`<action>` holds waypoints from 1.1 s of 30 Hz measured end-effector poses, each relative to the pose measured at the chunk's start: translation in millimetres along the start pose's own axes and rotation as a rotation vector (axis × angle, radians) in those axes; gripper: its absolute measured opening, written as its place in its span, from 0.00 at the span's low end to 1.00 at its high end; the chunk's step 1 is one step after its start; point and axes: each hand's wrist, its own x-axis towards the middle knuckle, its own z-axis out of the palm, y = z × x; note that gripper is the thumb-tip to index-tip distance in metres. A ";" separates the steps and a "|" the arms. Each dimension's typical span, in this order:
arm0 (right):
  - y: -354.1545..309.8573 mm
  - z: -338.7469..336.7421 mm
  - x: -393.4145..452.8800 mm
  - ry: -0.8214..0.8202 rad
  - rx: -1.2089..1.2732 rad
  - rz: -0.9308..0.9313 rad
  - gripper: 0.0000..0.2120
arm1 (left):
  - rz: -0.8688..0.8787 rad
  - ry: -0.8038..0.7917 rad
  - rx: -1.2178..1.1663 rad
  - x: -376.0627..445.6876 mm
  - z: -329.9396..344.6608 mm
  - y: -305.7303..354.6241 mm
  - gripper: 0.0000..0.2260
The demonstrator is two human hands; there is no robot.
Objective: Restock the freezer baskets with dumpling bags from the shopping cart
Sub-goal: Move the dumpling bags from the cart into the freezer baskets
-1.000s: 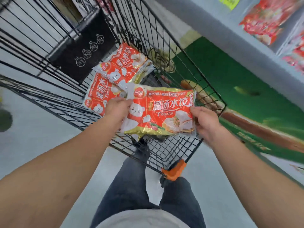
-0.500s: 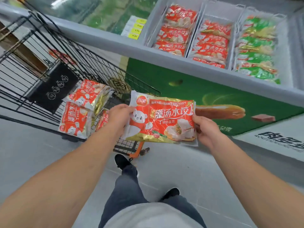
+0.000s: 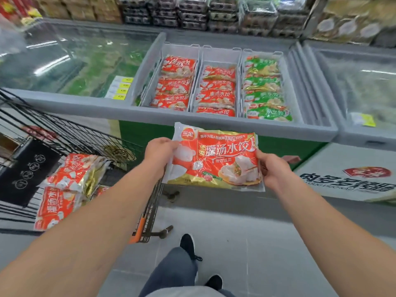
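A red and gold dumpling bag (image 3: 216, 159) is held flat in front of the freezer. My left hand (image 3: 159, 152) grips its left edge and my right hand (image 3: 271, 170) grips its right edge. Beyond it the open freezer holds three baskets: the left basket (image 3: 171, 50) and the middle basket (image 3: 220, 55) carry rows of red bags, the right basket (image 3: 282, 61) green bags. The black wire shopping cart (image 3: 70, 136) stands at my left with more red dumpling bags (image 3: 70, 176) stacked in it.
The freezer's grey front rim (image 3: 150, 113) runs between the held bag and the baskets. Glass lids (image 3: 70, 58) cover the freezer sections on both sides. Yellow price tags (image 3: 120, 87) sit on the rim. My legs and black shoes (image 3: 188, 247) stand on the grey floor beside the cart.
Both hands have lifted the bag out of the cart and carried it right, up to the freezer front. The view has swung from the cart to the open baskets.
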 end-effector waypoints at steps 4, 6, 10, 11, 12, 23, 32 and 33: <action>-29.5 7.1 36.0 0.038 -0.019 -0.008 0.08 | 0.025 -0.021 0.007 41.1 24.4 25.0 0.06; -48.3 19.6 65.0 0.064 -0.028 -0.013 0.08 | 0.017 -0.034 0.004 76.4 36.7 37.8 0.08; -74.5 41.9 106.0 0.074 -0.031 -0.015 0.07 | 0.010 -0.067 0.005 124.9 52.1 61.1 0.05; -86.1 52.6 122.5 0.077 -0.025 -0.016 0.07 | 0.008 -0.079 0.003 144.9 56.8 72.3 0.04; -94.8 61.4 134.3 0.082 -0.026 -0.010 0.08 | 0.012 -0.084 0.022 159.5 59.7 81.2 0.04; -179.3 136.4 241.7 0.126 -0.086 -0.028 0.04 | -0.022 -0.135 0.109 282.9 88.2 155.6 0.06; -244.7 169.5 351.7 0.060 -0.162 0.022 0.06 | -0.095 -0.044 0.120 374.9 140.6 195.9 0.07; -249.1 171.0 360.9 0.056 -0.167 0.030 0.06 | -0.105 -0.027 0.131 379.6 146.0 199.0 0.07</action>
